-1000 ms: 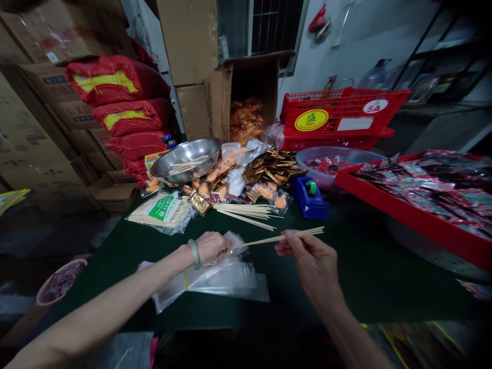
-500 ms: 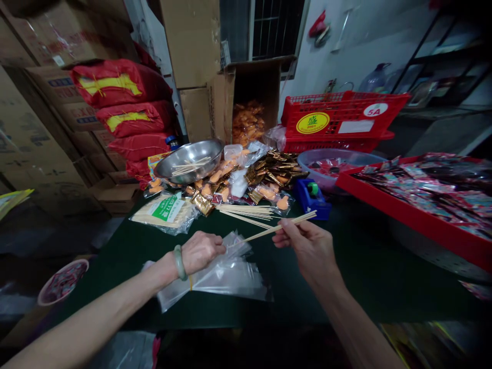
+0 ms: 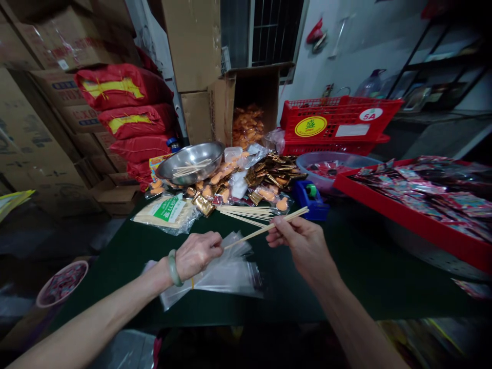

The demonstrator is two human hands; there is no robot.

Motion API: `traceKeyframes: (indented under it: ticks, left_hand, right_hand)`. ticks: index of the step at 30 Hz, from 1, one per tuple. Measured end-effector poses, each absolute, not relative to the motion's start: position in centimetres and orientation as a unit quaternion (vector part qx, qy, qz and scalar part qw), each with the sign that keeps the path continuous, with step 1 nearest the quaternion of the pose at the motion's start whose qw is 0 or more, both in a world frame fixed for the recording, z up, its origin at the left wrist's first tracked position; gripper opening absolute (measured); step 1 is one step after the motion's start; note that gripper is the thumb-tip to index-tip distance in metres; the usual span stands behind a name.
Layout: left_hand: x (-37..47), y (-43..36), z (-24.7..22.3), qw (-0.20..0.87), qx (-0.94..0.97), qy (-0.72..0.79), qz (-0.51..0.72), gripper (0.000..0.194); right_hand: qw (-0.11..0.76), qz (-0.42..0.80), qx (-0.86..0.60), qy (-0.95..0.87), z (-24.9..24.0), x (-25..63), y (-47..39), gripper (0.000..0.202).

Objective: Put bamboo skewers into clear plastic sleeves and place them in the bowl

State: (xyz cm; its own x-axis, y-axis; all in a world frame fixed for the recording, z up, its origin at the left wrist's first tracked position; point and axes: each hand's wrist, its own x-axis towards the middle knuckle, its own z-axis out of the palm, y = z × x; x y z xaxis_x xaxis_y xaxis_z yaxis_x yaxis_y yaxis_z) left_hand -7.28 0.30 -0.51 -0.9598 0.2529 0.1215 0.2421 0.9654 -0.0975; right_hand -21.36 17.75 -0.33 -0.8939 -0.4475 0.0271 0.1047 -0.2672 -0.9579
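My right hand [image 3: 298,238] is closed in a pinch on a few thin wooden sticks [image 3: 251,233], whose other ends slant down to the left. My left hand [image 3: 198,253], with a green bangle on the wrist, is closed at the edge of a clear plastic bag [image 3: 239,247]. The stick tips reach this bag beside my left fingers, which partly hide them. Beneath lies a fanned stack of clear bags [image 3: 226,277] with a yellow band. More loose sticks [image 3: 246,211] lie just beyond my hands, near a packet of sticks [image 3: 165,210] with a green label.
At the back of the table [image 3: 161,320] are a steel bowl [image 3: 211,151] holding sticks, gold wrapped packets [image 3: 271,171] and orange pieces in clear wrap. A blue tape dispenser [image 3: 317,207] stands right of them. A red tray [image 3: 407,220] of packets fills the right side.
My right hand and its sticks have shifted slightly left and down, toward my left hand. My left hand stays nearly in place, and the view has moved a little.
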Motion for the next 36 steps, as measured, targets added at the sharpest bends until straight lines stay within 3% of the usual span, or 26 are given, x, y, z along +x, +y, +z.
traceKeyframes:
  ticks: [4, 7, 11, 18, 25, 28, 32, 36]
  left_hand:
    - [-7.2, 1.0, 0.1, 0.034, -0.081, -0.996, 0.007, 0.028]
    - [-7.1, 1.3, 0.3, 0.074, -0.089, -0.993, -0.015, 0.025]
    - [-6.8, 1.3, 0.3, 0.161, -0.093, -0.979, -0.083, 0.024]
    - [-6.8, 0.8, -0.2, 0.175, -0.119, -0.963, -0.168, 0.022]
    - [-7.4, 1.3, -0.1, 0.13, -0.022, -0.888, -0.442, 0.012]
    - [-8.1, 0.9, -0.4, 0.081, 0.03, -0.824, -0.56, 0.025]
    - [-9.0, -0.1, -1.2, 0.006, 0.06, -0.733, -0.678, 0.037]
    - [-9.3, -0.3, -1.7, 0.031, 0.095, -0.674, -0.732, 0.04]
  right_hand:
    - [0.214, -0.764, -0.173, 0.583, -1.1, -20.8, 16.7, 0.031]
    - [0.208, -0.73, -0.219, 0.613, -2.1, -19.7, 15.8, 0.027]
    - [0.141, -0.676, -0.351, 0.632, -3.4, -18.2, 15.1, 0.021]
    - [0.03, -0.601, -0.497, 0.626, -2.8, -18.6, 15.5, 0.017]
    - [0.145, -0.615, -0.538, 0.558, -2.1, -19.1, 15.3, 0.024]
    - [0.182, -0.632, -0.514, 0.55, -2.1, -18.8, 15.1, 0.026]
    - [0.158, -0.635, -0.511, 0.558, -2.2, -19.1, 14.9, 0.02]
    - [0.115, -0.635, -0.479, 0.595, -2.6, -19.6, 14.6, 0.014]
